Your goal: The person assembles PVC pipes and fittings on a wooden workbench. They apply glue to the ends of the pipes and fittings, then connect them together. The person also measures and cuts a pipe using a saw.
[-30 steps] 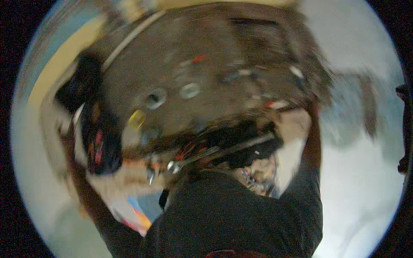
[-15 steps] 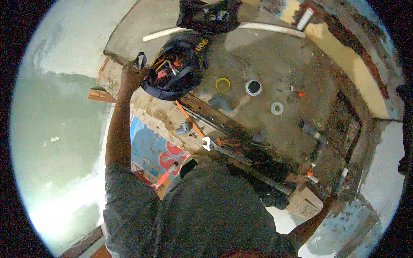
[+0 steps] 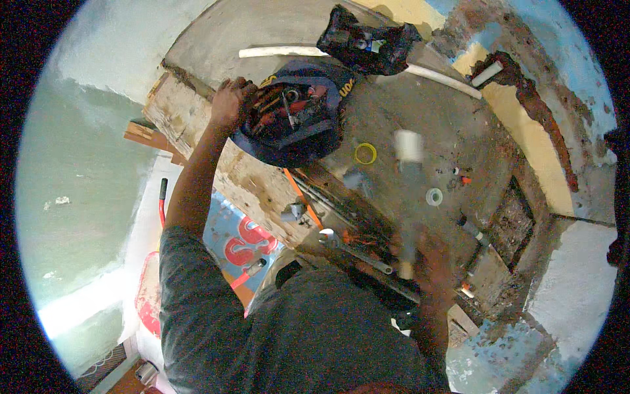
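Note:
My left hand (image 3: 231, 104) is closed on the rim of a dark blue tool bag (image 3: 289, 148) on the left. Hand tools with red and orange parts fill the bag. My right hand (image 3: 430, 266), smeared by motion, is around a long grey pipe-like piece (image 3: 409, 197). At the piece's far end shows a blurred white part (image 3: 409, 146), and I cannot tell whether it is joined to it. A yellow ring (image 3: 365, 153) lies on the floor between the bag and this piece. To the right is a small pale ring (image 3: 434, 197).
A black plastic bag (image 3: 371, 43) lies at the back across a long white pipe (image 3: 446, 82). A wooden board (image 3: 249, 187) runs beside the tool bag, with a grey pipe fitting (image 3: 294, 212) on it. An adjustable wrench (image 3: 357, 255) lies before me. A recess (image 3: 518, 220) opens at right.
My right hand has swung inward from the lower right with the grey piece. The left hand has moved from beside the tool bag onto its rim. The view has shifted.

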Tool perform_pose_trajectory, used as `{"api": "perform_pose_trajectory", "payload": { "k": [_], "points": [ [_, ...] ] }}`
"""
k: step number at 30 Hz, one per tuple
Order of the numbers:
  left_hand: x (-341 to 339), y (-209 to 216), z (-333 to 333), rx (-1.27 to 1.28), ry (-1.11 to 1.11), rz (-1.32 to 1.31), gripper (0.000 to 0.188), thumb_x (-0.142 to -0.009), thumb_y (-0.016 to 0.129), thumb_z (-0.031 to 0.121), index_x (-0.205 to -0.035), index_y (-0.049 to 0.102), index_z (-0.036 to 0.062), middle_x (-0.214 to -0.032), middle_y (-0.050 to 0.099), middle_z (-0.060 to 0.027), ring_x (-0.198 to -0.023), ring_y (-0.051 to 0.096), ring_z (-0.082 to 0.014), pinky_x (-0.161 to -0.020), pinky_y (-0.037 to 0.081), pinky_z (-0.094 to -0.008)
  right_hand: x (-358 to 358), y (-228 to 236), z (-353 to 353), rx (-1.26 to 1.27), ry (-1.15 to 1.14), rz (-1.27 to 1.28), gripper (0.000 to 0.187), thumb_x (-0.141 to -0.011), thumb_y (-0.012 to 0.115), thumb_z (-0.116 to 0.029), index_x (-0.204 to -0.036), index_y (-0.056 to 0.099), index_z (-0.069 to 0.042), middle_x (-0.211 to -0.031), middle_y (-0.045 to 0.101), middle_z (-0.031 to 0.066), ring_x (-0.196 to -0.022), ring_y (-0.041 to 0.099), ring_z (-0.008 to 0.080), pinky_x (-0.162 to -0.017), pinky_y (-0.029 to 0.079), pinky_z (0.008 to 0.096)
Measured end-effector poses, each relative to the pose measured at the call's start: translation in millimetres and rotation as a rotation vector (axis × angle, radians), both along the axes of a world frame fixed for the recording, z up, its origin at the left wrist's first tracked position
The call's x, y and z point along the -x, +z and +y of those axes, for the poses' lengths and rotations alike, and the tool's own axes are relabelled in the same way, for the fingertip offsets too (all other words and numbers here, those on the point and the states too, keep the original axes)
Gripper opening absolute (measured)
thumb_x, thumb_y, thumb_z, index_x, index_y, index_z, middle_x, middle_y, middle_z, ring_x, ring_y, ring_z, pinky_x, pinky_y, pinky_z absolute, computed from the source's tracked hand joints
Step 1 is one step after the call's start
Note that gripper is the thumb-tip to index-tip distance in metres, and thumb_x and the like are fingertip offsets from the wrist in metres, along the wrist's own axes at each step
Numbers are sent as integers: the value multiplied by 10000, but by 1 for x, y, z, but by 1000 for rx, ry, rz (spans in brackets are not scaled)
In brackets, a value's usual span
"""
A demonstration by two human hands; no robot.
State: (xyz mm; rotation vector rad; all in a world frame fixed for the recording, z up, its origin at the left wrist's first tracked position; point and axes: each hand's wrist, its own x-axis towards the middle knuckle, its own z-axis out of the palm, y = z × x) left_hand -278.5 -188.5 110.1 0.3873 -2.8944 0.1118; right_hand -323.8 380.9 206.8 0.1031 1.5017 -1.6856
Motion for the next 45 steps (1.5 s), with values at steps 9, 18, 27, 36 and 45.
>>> {"api": "perform_pose_trajectory", "payload": {
  "k": [9,18,27,36,45],
  "points": [
    [17,53,-9,-329,-12,378,295,-1005,639,321,-960,720,41,-843,634,-233,-806,656,-452,-730,526,-524,5,-68,-276,472,262,-387,354,-1068,579,-295,-1158,634,43,-1072,709,167,-972,707,302,-896,586,445],
    [-5,76,-41,-577,-109,-11,434,-997,660,452,-950,742,29,-862,678,-154,-796,664,-314,-762,526,-443,12,-80,-337,-73,375,865,347,-1020,641,-303,-1202,669,-9,-1110,679,160,-1066,662,292,-898,541,410],
    [142,65,-36,-538,-180,193,979,-758,879,117,-1581,352,174,-1401,553,-162,-1176,634,-359,-994,546,-442,60,-32,-195,-499,294,1089,327,-954,681,-126,-1273,652,-60,-1178,664,162,-1040,665,272,-859,556,397],
    [330,37,17,-448,-853,264,1458,-502,970,138,-1666,93,141,-1616,375,-218,-1439,431,-435,-1219,347,-466,53,-40,-109,-769,54,907,374,-939,708,-116,-1298,620,-64,-1184,687,134,-938,726,272,-852,582,392],
    [454,-17,-34,-407,-415,92,404,-921,612,221,-1298,632,77,-1240,692,-221,-1139,640,-466,-1003,514,-540,58,-57,-86,-827,130,804,362,-927,722,-126,-1274,646,-54,-1175,706,146,-1000,716,316,-891,581,430]
  ]
}}
